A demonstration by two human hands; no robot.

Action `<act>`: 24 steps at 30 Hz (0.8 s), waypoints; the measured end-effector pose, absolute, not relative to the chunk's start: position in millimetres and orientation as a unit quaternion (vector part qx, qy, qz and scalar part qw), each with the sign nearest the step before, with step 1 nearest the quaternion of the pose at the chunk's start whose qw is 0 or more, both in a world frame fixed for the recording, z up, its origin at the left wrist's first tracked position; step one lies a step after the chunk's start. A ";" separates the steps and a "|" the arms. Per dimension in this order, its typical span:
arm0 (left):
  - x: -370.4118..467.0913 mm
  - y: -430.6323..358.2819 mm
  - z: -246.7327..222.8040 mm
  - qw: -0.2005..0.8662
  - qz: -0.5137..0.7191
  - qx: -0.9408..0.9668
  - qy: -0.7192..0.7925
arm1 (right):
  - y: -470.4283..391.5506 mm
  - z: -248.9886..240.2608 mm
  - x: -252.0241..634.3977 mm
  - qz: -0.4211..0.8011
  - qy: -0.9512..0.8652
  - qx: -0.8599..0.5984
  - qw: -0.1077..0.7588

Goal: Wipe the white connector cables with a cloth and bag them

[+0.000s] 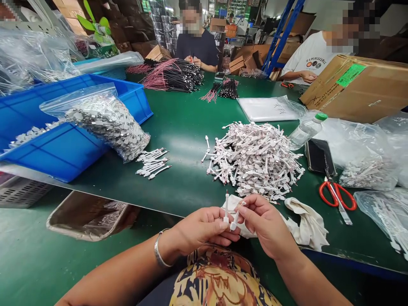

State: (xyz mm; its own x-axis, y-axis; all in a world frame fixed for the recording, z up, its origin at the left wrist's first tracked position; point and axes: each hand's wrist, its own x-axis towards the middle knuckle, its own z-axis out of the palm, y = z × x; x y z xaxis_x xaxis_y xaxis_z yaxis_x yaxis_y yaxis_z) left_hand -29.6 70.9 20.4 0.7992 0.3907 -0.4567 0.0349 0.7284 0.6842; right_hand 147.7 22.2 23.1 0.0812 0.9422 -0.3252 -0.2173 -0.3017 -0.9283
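Left hand: the left hand (199, 229) is low and close, fingers pinched on a white stick (226, 207) that stands up straight.
Right hand: the right hand (266, 223) is just beside it, pinching a second stick (237, 216) that leans to the side.
Sticks: their low ends almost touch, between the two hands, at the near edge of the table (185, 127).
Cloth: a white cloth (307, 227) lies under and to the right of the hands.
Pile: a big pile (255, 159) of the same white bits sits just behind the hands.
Scissors: red scissors (338, 195) lie to the right.
Bin: a blue bin (63, 148) with a full bag (105, 121) is on the left.
Others: two other people sit at the far side.
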 end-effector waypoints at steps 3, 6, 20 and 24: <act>-31.4 69.6 17.5 0.886 0.091 0.349 0.293 | 23.3 21.5 146.6 0.597 -0.328 -0.548 0.485; -32.5 69.1 15.8 0.894 0.071 0.324 0.302 | 23.4 22.4 146.5 0.602 -0.322 -0.550 0.481; -30.9 70.7 15.4 0.871 0.043 0.365 0.325 | 21.1 30.6 145.3 0.551 -0.416 -0.569 0.446; -30.2 69.7 15.7 0.872 0.046 0.363 0.326 | 23.7 32.2 142.8 0.571 -0.395 -0.561 0.451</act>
State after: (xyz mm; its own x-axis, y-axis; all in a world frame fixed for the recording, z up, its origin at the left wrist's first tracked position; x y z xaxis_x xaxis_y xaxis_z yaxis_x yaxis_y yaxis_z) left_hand -30.2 69.7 15.7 0.7836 0.3161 -0.5349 0.1564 0.7329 0.6621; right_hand 142.8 23.7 32.2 0.0365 0.9581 -0.2841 -0.0726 -0.2810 -0.9570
